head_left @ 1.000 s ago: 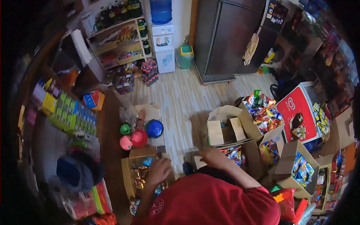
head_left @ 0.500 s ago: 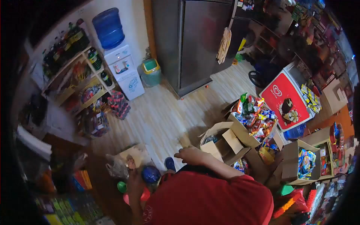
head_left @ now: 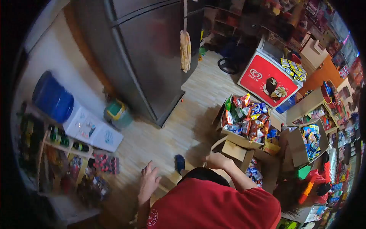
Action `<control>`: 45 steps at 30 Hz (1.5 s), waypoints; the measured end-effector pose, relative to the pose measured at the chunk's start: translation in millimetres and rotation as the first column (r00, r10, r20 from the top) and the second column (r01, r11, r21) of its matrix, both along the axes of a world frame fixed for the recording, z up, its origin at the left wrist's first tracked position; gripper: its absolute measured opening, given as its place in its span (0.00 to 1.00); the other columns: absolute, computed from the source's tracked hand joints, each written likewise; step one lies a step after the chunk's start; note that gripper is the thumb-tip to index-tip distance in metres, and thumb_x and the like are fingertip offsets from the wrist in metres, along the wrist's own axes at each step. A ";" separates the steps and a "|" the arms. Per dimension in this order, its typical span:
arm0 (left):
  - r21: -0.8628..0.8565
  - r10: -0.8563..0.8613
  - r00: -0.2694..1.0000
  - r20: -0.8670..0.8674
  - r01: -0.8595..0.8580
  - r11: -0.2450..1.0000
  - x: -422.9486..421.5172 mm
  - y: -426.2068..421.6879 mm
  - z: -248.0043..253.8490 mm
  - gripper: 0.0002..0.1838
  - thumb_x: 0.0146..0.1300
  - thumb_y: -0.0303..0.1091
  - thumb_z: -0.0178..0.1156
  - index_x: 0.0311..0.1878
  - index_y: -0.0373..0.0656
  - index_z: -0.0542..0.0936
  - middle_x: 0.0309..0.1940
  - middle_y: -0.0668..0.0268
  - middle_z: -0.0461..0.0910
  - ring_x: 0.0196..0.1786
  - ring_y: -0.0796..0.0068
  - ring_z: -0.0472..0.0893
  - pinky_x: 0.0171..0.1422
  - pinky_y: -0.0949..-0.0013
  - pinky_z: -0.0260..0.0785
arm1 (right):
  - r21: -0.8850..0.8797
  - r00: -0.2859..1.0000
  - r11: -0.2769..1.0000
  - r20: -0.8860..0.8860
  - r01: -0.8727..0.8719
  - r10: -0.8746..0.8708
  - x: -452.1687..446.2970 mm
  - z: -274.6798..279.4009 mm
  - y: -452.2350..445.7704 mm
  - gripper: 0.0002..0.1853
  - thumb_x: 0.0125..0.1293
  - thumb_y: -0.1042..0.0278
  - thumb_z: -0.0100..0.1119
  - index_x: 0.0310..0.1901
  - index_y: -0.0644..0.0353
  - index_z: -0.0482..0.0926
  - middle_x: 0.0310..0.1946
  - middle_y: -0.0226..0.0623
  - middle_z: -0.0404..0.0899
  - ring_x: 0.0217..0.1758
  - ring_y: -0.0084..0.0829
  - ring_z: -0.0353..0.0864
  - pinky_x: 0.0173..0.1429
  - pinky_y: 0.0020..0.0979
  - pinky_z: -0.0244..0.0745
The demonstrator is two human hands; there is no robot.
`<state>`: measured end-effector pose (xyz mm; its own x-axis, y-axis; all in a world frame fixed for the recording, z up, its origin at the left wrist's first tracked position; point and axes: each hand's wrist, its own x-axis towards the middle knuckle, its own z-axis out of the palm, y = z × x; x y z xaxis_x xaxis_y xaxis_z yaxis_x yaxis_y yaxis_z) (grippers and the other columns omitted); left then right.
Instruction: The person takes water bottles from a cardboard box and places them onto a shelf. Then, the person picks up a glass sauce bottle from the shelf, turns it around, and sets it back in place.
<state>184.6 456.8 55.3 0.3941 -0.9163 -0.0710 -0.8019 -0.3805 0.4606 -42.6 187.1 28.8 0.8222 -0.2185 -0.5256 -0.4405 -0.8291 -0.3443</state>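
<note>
My left hand (head_left: pixel 149 182) is held out over the wooden floor with its fingers spread, and nothing shows in it. Beside the open cardboard box (head_left: pixel 233 150), my right hand (head_left: pixel 216 161) is closed, fingers curled near the box's flap. What it holds, if anything, is hidden. Just behind that box stands another carton full of colourful snack packets (head_left: pixel 248 120). My red shirt (head_left: pixel 213 206) fills the bottom middle, and a dark blue slipper (head_left: pixel 180 163) shows between my hands.
A grey refrigerator (head_left: pixel 152 57) stands ahead, with a bin (head_left: pixel 119 114) and a water dispenser (head_left: pixel 93 128) to its left. Bottle shelves (head_left: pixel 65 147) line the left. On the right are a red-fronted freezer (head_left: pixel 267 80) and a box of blue packets (head_left: pixel 293 147).
The view has swung, shifting the refrigerator and dispenser in frame. My left hand has come away from the plastic bag and spread open. My right hand is now closer to the box flap.
</note>
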 end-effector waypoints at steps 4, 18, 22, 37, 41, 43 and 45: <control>-0.015 -0.047 0.999 -0.011 0.047 0.999 56.8 -88.0 2.5 0.26 0.51 0.33 0.68 0.55 0.40 0.77 0.66 0.52 0.63 0.61 0.47 0.69 0.65 0.51 0.62 | -0.087 0.985 0.995 0.168 0.050 -0.035 59.1 31.5 -63.2 0.13 0.55 0.60 0.61 0.29 0.63 0.82 0.30 0.50 0.83 0.36 0.50 0.84 0.40 0.46 0.79; 0.009 -0.461 0.884 0.083 0.462 0.887 207.6 -416.9 5.6 0.21 0.56 0.29 0.62 0.54 0.39 0.75 0.69 0.54 0.61 0.70 0.48 0.62 0.71 0.39 0.52 | -0.198 0.720 0.775 0.557 0.600 -0.415 158.2 24.0 -299.0 0.30 0.56 0.70 0.62 0.63 0.53 0.71 0.67 0.46 0.65 0.71 0.47 0.63 0.71 0.51 0.59; -0.033 -0.601 0.799 0.032 0.602 0.798 224.7 -529.6 16.0 0.18 0.59 0.24 0.56 0.54 0.40 0.75 0.69 0.57 0.63 0.73 0.55 0.60 0.73 0.37 0.47 | -0.099 0.753 0.836 0.502 0.539 -0.426 201.2 33.6 -362.9 0.31 0.55 0.68 0.64 0.63 0.52 0.70 0.68 0.46 0.64 0.71 0.47 0.63 0.71 0.53 0.58; -0.244 -0.864 0.503 0.027 0.841 0.483 176.4 -951.9 4.1 0.20 0.54 0.13 0.53 0.49 0.39 0.79 0.71 0.50 0.57 0.74 0.39 0.54 0.73 0.42 0.55 | -0.198 0.592 0.562 0.369 0.803 -0.716 110.3 -15.2 -621.3 0.22 0.58 0.67 0.57 0.57 0.53 0.75 0.59 0.46 0.71 0.66 0.45 0.68 0.67 0.60 0.60; -0.220 -0.861 0.492 0.127 0.861 0.459 131.1 -1040.4 15.5 0.25 0.52 0.16 0.55 0.55 0.43 0.78 0.75 0.48 0.47 0.75 0.33 0.44 0.74 0.37 0.50 | -0.109 0.482 0.485 0.423 0.868 -0.767 90.6 30.5 -721.6 0.28 0.57 0.69 0.63 0.61 0.55 0.72 0.63 0.48 0.68 0.68 0.46 0.66 0.66 0.62 0.62; -0.186 -0.860 0.460 0.222 0.886 0.426 105.2 -1080.6 25.6 0.28 0.50 0.18 0.57 0.58 0.45 0.77 0.75 0.48 0.45 0.75 0.31 0.42 0.75 0.37 0.48 | -0.085 0.416 0.429 0.464 0.900 -0.782 79.0 38.5 -758.8 0.30 0.56 0.70 0.65 0.62 0.55 0.71 0.64 0.48 0.66 0.69 0.47 0.65 0.67 0.62 0.62; -0.203 -0.877 0.455 0.153 0.883 0.422 89.4 -1123.0 25.0 0.33 0.49 0.21 0.58 0.63 0.47 0.72 0.76 0.48 0.43 0.75 0.30 0.40 0.75 0.37 0.46 | -0.072 0.369 0.380 0.456 0.922 -0.810 63.3 42.8 -794.1 0.31 0.55 0.70 0.67 0.63 0.54 0.70 0.65 0.47 0.65 0.70 0.47 0.63 0.67 0.63 0.61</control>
